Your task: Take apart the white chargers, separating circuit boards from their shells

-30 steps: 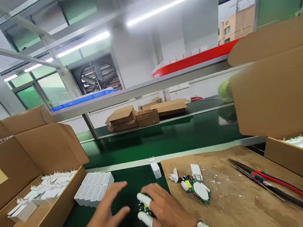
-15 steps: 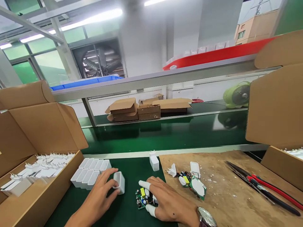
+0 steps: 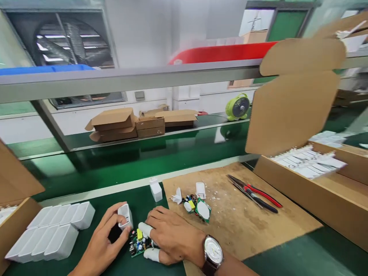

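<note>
Between the thumb and fingers of my left hand (image 3: 100,239) is a white plastic charger housing (image 3: 128,215), its open side towards me. My right hand (image 3: 174,235), with white finger cots on thumb and forefinger, grips a small green circuit board (image 3: 136,245) carrying a yellow transformer and capacitors. Part of this board is hidden under the right hand. The housing is just beyond the board, close to it. A closed white charger (image 3: 156,190) stands behind my hands. To its right, on the brown board, lie a plug piece (image 3: 177,196), a white cover (image 3: 200,190) and an opened circuit assembly (image 3: 202,211).
Rows of white housings (image 3: 59,239) stand at the left. Pliers (image 3: 255,193) lie on the brown board (image 3: 230,230). An open carton (image 3: 287,188) of white chargers is at the right; another carton's edge (image 3: 20,226) is at the left. A shelf rail (image 3: 138,78) crosses above.
The view has swung to the right. My left hand has brought the housing away from the rows and closer to the circuit board. My right hand stays on the board.
</note>
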Available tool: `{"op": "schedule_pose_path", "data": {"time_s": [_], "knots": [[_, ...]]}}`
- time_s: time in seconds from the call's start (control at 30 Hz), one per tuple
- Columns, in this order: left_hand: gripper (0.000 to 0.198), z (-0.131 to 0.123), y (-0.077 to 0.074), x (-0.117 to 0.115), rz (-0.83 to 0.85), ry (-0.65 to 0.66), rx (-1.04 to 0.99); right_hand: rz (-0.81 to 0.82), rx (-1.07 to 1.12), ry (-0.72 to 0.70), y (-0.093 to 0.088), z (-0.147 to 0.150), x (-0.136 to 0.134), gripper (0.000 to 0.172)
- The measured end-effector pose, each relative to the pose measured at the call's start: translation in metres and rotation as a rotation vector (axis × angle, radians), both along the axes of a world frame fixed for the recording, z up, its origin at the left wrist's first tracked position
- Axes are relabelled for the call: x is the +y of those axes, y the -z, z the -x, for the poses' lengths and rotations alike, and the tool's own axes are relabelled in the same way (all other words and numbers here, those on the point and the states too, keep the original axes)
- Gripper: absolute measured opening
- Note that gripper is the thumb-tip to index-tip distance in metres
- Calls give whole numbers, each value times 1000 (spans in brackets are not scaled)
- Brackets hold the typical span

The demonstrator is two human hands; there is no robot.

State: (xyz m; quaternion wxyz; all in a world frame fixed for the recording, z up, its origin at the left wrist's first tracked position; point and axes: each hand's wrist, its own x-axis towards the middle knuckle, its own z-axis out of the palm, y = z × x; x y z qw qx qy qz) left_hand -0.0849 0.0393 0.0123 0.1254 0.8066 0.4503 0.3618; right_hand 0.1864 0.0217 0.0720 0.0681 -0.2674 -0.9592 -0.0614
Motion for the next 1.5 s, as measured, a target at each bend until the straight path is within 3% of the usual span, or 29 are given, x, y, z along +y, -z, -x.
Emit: {"op": "schedule_pose_path", "data": {"time_s": [0.17,0.3,0.43,0.63,0.83,0.93,1.07,1.33,1.5], "knots": [[22,13,5,-3,-12,-33,32,20,24,-13,1,1,-3,30],[54,10,7,-2,8,-66,-11,101,84,32,3,2,-5,30],[74,3,7,-1,134,-139,-89,184,293,100,1,-2,-5,33],[92,-2,2,-3,337,-162,-186,-26,614,144,-3,-7,2,49],[82,-11,-6,-10,367,-2,-295,-254,745,135,-2,-1,1,63],[83,-15,-8,-13,344,81,-289,-278,733,114,-3,1,-1,58],[89,-18,-5,-14,319,80,-281,-315,612,111,-5,0,-6,52],[80,-19,-13,-13,55,168,-232,-375,574,82,-15,3,-11,46],[85,-17,-14,-13,52,226,-220,-337,543,59,-20,4,-12,47]]}}
